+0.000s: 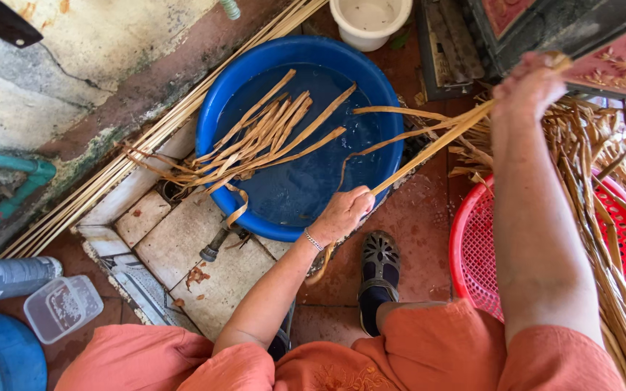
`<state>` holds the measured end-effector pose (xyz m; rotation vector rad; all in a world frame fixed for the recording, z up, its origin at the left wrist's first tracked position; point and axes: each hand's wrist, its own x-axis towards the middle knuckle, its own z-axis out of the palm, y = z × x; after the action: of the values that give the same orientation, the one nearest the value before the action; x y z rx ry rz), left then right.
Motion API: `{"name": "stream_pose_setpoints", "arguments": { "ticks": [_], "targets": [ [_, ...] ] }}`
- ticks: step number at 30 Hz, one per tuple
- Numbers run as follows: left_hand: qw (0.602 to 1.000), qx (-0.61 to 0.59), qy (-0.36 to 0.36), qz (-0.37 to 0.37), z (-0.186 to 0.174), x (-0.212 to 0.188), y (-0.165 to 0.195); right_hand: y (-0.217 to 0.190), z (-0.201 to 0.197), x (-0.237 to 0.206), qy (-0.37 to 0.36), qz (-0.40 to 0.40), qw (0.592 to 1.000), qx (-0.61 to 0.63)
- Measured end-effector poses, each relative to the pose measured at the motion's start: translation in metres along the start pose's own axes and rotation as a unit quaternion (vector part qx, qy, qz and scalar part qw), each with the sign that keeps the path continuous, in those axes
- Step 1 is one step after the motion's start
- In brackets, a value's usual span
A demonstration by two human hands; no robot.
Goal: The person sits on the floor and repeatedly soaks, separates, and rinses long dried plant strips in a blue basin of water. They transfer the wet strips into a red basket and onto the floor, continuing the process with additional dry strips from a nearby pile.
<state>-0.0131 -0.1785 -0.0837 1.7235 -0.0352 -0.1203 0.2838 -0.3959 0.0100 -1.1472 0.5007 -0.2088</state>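
Presently, at far left a clear plastic container (62, 308) sits on the floor beside bare tiles. Long pale cane rods (146, 141) lie along the wall. The blue basin (215, 116) holds water and soaking tan leaf strips (269, 134). The left hand (342, 213) is closed around a leaf strip bundle (429, 145) at the basin's near rim. The right hand (527, 87), raised, grips the same bundle's upper end, fingers closed. A red basket (472, 246) holds dried leaves at right.
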Motion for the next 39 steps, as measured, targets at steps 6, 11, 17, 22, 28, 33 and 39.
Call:
{"name": "stream_pose_setpoints", "arguments": {
  "ticks": [6, 11, 17, 22, 28, 33, 39],
  "targets": [
    [0.989, 0.085, -0.06, -0.104, -0.041, -0.005, -0.045, -0.003, -0.015, 0.011, -0.035, -0.063, 0.997, 0.018],
    [0.866, 0.393, -0.076, -0.302, -0.088, -0.004, -0.079, 0.013, -0.007, -0.031, -0.172, -0.074, 0.973, -0.133],
    [0.853, 0.478, 0.028, -0.206, -0.097, 0.061, -0.108, 0.054, 0.004, -0.104, -0.358, 0.094, 0.856, -0.361],
    [0.813, 0.522, 0.003, -0.257, -0.092, 0.085, -0.118, 0.082, -0.003, -0.105, -0.432, 0.17, 0.802, -0.375],
    [0.941, 0.254, 0.172, -0.141, -0.074, 0.079, -0.106, 0.104, -0.015, -0.077, -0.341, 0.218, 0.848, -0.343],
    [0.973, 0.026, 0.229, 0.012, -0.053, 0.059, -0.065, 0.101, -0.012, -0.087, -0.354, 0.206, 0.842, -0.351],
    [0.975, 0.02, 0.182, 0.129, -0.017, 0.039, -0.019, 0.075, 0.001, -0.099, -0.39, 0.182, 0.893, -0.13]
  ]
}}
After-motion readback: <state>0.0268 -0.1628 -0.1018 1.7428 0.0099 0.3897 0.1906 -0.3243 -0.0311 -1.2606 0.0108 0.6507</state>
